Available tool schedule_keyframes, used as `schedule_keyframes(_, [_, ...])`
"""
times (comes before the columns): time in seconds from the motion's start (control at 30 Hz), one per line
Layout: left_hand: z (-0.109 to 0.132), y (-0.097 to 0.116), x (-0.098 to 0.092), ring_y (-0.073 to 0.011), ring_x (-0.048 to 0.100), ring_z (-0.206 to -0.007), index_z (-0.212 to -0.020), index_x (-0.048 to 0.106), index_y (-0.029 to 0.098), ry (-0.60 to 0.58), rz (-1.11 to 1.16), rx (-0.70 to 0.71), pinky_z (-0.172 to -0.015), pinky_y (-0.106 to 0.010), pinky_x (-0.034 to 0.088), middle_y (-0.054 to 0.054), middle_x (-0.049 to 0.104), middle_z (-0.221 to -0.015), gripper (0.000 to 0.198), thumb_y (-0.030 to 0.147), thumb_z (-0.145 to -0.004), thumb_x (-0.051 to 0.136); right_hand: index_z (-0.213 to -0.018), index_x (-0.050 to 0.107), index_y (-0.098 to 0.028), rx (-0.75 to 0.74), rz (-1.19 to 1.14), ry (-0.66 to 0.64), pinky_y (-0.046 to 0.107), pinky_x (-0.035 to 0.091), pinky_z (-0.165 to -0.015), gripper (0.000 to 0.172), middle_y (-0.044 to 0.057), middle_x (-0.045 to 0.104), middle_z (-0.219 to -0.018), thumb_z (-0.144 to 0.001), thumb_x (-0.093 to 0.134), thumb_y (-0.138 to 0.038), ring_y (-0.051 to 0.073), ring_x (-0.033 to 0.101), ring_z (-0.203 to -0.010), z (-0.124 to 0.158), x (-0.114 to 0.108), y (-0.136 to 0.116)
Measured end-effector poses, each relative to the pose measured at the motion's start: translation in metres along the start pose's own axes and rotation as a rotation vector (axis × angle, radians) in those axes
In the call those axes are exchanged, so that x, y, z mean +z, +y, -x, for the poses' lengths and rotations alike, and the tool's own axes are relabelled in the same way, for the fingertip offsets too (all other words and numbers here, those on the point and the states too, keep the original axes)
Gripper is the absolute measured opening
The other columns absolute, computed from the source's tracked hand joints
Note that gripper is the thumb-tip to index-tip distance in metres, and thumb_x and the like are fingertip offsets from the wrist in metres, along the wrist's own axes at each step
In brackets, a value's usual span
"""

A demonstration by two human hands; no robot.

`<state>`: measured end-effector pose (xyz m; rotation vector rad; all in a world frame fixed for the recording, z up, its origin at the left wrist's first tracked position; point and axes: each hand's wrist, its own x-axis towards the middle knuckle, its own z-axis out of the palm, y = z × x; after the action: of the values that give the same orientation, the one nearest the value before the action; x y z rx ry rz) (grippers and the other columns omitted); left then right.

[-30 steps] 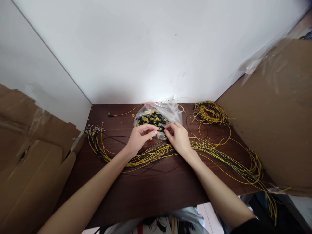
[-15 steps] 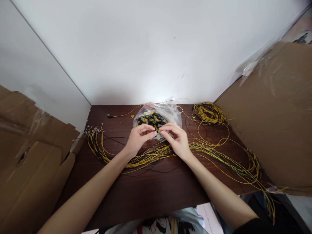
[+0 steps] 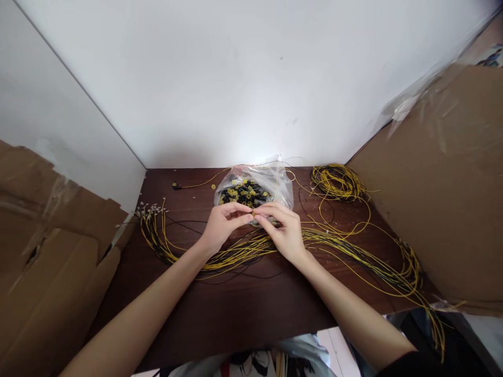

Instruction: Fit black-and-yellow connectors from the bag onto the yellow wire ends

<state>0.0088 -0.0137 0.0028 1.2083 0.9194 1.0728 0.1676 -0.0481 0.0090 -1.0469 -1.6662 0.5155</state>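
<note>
My left hand and my right hand meet fingertip to fingertip over the dark wooden table, both pinched on a tiny yellow piece between them. Just behind the fingers lies a clear plastic bag filled with small black and yellow parts. A long bundle of yellow and black wires runs under both wrists across the table.
A coil of yellow wire sits at the back right, and wires trail off the right edge. Cardboard sheets stand at the left and right. One lone wire with a black end lies at the back left.
My right hand has come away from the bag's mouth toward my left hand, and the fingertips of both now pinch together on the small piece.
</note>
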Motion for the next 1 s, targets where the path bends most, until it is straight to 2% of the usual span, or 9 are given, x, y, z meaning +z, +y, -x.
schedule_keyframes(0.23, [0.0009,0.0014,-0.0003,-0.0149,0.064,-0.071,-0.077,0.073,0.014,-0.004,0.019,-0.022,-0.073,-0.028,0.051,-0.005,0.072,-0.079,0.021,0.023,-0.059,0.078,-0.092,0.068,-0.022,0.014,0.007,0.012,0.029,0.051,-0.074,0.012,0.003,0.067,-0.087,-0.084,0.06,-0.021,0.014,0.062,-0.078,0.0013,-0.0011,0.0])
schedule_keyframes(0.33, [0.0007,0.0004,-0.0004,-0.0139,0.063,-0.071,-0.074,0.073,0.015,0.004,0.018,0.005,-0.073,-0.027,0.051,-0.004,0.071,-0.078,0.018,0.021,-0.058,0.078,-0.09,0.067,-0.021,0.035,-0.004,0.02,0.029,0.052,-0.071,0.01,0.002,0.068,-0.084,-0.083,0.061,-0.022,0.014,0.063,-0.074,0.0019,-0.0006,0.0008])
schedule_keyframes(0.5, [0.0005,-0.002,-0.0002,-0.0135,0.061,-0.071,-0.069,0.072,0.015,0.02,0.001,0.078,-0.071,-0.027,0.05,-0.003,0.068,-0.075,0.014,0.02,-0.058,0.078,-0.079,0.067,-0.021,0.01,-0.04,0.034,0.032,0.052,-0.074,0.005,0.003,0.069,-0.082,-0.081,0.063,-0.021,0.016,0.064,-0.078,0.0024,0.0013,0.0028])
schedule_keyframes(0.7, [0.0004,-0.0057,-0.001,-0.0132,0.059,-0.068,-0.066,0.072,0.015,0.011,-0.019,0.137,-0.068,-0.027,0.049,-0.003,0.066,-0.07,0.011,0.021,-0.058,0.078,-0.077,0.068,-0.021,0.029,-0.041,0.049,0.03,0.052,-0.067,0.006,0.003,0.069,-0.076,-0.081,0.063,-0.021,0.016,0.064,-0.071,0.0047,0.0043,0.0041])
schedule_keyframes(1.0, [-0.0006,-0.0064,-0.0023,-0.0133,0.062,-0.068,-0.068,0.073,0.017,0.005,-0.007,0.095,-0.069,-0.026,0.049,-0.003,0.069,-0.072,0.011,0.02,-0.059,0.078,-0.081,0.067,-0.019,-0.037,0.051,0.02,0.028,0.051,-0.067,0.01,0.003,0.067,-0.077,-0.085,0.059,-0.021,0.015,0.062,-0.07,0.0064,0.0036,0.0009])
